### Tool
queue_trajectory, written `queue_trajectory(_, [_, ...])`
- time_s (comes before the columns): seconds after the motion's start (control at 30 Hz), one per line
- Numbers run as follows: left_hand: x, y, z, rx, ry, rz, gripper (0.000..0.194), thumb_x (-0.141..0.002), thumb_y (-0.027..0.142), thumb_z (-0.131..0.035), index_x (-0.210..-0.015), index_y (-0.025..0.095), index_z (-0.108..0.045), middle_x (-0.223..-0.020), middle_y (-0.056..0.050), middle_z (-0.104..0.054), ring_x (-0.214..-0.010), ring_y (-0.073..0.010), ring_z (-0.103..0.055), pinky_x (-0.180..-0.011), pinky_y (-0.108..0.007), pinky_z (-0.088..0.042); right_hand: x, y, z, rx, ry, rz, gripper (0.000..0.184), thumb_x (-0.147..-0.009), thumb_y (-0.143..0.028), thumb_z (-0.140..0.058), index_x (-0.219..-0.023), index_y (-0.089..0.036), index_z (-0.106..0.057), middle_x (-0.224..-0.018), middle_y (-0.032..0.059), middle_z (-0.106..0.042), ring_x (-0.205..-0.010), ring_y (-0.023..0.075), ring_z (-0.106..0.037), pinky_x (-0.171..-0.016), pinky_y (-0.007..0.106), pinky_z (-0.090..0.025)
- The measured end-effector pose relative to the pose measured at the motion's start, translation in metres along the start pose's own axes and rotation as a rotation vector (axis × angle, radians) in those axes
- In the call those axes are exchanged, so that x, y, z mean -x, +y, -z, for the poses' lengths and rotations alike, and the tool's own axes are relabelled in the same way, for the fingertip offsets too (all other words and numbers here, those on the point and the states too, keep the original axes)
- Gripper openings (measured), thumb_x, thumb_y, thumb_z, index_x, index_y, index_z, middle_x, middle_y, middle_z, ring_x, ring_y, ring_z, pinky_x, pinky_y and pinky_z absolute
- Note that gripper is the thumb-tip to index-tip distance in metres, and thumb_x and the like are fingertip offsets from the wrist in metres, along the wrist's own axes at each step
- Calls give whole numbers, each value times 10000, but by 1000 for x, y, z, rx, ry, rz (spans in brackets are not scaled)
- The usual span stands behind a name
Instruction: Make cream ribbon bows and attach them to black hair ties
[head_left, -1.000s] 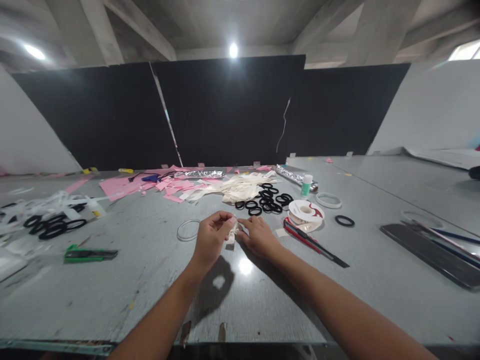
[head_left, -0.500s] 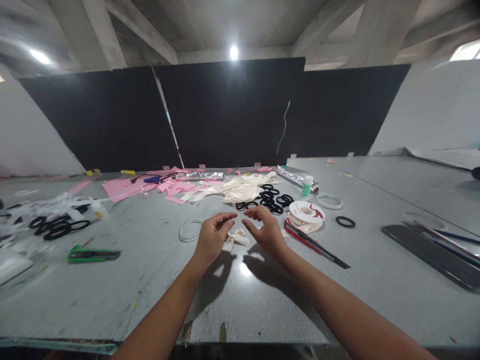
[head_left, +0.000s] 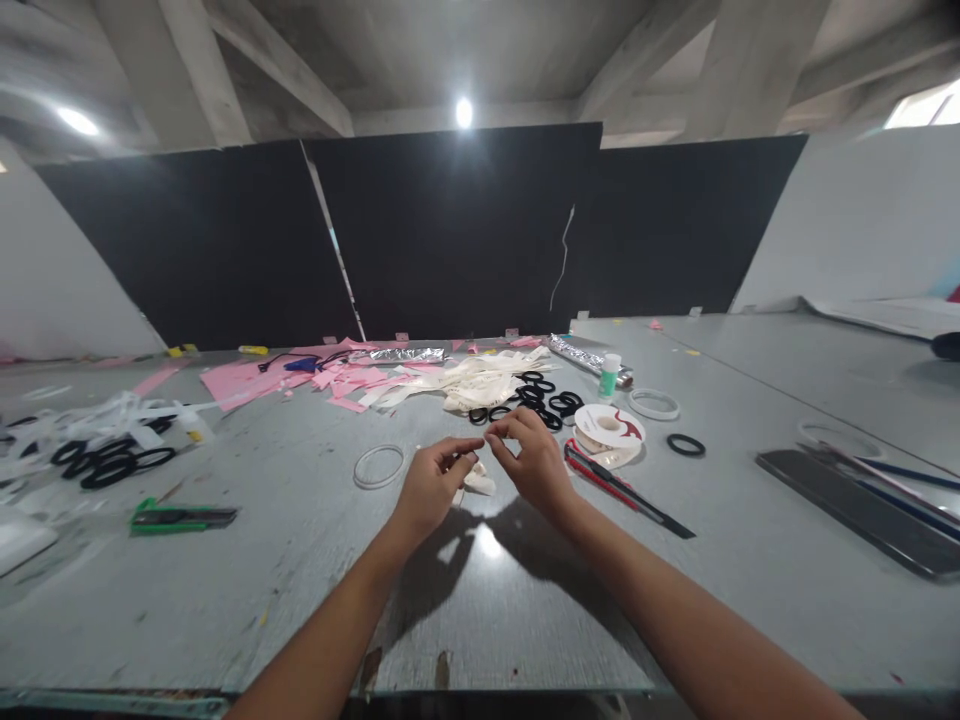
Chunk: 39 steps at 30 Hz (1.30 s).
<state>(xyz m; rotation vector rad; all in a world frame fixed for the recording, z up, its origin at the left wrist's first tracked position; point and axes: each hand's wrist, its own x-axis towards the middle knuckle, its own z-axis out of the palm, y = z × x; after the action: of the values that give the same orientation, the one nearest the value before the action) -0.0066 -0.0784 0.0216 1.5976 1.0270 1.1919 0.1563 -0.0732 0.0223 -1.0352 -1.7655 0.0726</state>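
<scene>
My left hand (head_left: 433, 487) and my right hand (head_left: 531, 462) are raised over the middle of the grey table, fingertips almost meeting. Thumb and forefinger of each come together in a pinch; whatever lies between them is too small to make out. Under and just behind my left fingertips, a cream ribbon bow (head_left: 478, 480) lies on the table, partly covered by the hand. A pale ring (head_left: 378, 467) is to the left of my left hand. Right of my right hand are a ribbon spool (head_left: 611, 424) and a red box cutter (head_left: 622, 487).
Black hair ties (head_left: 536, 400) and cream ribbon strips (head_left: 480, 378) are heaped behind my hands, with pink paper (head_left: 247, 380) farther left. A green cutter (head_left: 184, 516) lies at left. A glue stick (head_left: 609, 375), a black ring (head_left: 686, 445) and a dark flat case (head_left: 847, 505) stand or lie rightward.
My hands have drawn closer, and their fingertips now nearly touch. The thumb and forefinger of my right hand have closed together. The bow is more covered by my left hand.
</scene>
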Motion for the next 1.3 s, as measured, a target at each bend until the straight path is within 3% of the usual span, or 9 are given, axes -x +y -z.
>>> queue_trajectory(0.13, [-2, -2, 5, -127, 63, -46, 314, -767, 383, -590, -953, 163, -716, -776, -50, -681, -541, -111, -492, -517, -219, -370, -2, 5, -2, -140, -16, -120, 148, -875, -268, -503, -813, -182, -606, -805, 23, -564, -757, 148, -519, -718, 269, -404])
queue_trajectory(0.23, [-5, -2, 15, -417, 163, -90, 242, -789, 369, -567, -896, 197, -700, -797, -33, -689, -579, -126, -523, -573, -233, -372, -1, 15, -7, -231, -136, -236, 175, -872, -299, -489, -800, -173, -586, -759, 10, -569, -703, 139, -506, -659, 257, -389])
queue_trajectory(0.33, [-7, -5, 26, -752, 209, 5, 222, -805, 345, -544, -950, 236, -672, -870, -26, -696, -678, -158, -582, -622, -251, -371, 2, 24, -17, -236, -259, -301, 176, -866, -293, -491, -793, -166, -589, -745, 13, -569, -708, 145, -507, -671, 267, -382])
queue_trajectory(0.43, [-7, -13, 33, -933, 126, 119, 296, -813, 412, -525, -1011, 235, -657, -976, -59, -681, -828, -213, -611, -674, -276, -386, 8, 28, -27, -173, -328, -286, 151, -857, -247, -508, -774, -168, -606, -785, 28, -560, -775, 161, -512, -732, 290, -380])
queue_trajectory(0.57, [-7, -27, 34, -971, -42, 126, 458, -703, 490, -638, -1078, 228, -642, -1086, -100, -628, -941, -255, -595, -738, -294, -400, 14, 29, -34, -121, -402, -244, 131, -836, -188, -527, -759, -172, -632, -838, 43, -555, -873, 182, -506, -819, 319, -370])
queue_trajectory(0.8, [-13, -34, 32, -852, -100, 27, 247, -647, 333, -688, -849, 198, -647, -898, -62, -629, -847, -216, -570, -689, -272, -380, 13, 31, -32, -159, -367, -285, 157, -833, -239, -521, -754, -161, -632, -838, 52, -561, -861, 189, -514, -801, 324, -378])
queue_trajectory(0.97, [-17, -36, 28, -709, -5, -24, 139, -664, 280, -669, -756, 185, -627, -788, -35, -621, -746, -178, -552, -648, -261, -359, 12, 31, -28, -249, -257, -296, 159, -829, -297, -528, -759, -182, -613, -808, 33, -550, -793, 173, -503, -754, 310, -384])
queue_trajectory(1.13, [-24, -39, 19, -141, 90, -31, 200, -695, 322, -668, -780, 161, -584, -669, 14, -578, -617, -120, -512, -592, -232, -371, 11, 16, -23, -499, -126, -341, 229, -856, -396, -505, -797, -186, -574, -683, -15, -511, -632, 123, -449, -606, 249, -368])
queue_trajectory(1.3, [-25, -40, 5, 261, -14, 138, 402, -660, 353, -729, -995, 149, -638, -762, -24, -615, -617, -105, -513, -574, -221, -383, 14, 8, -27, -610, -244, -404, 257, -828, -415, -550, -767, -170, -597, -562, -38, -463, -516, 94, -393, -497, 221, -316])
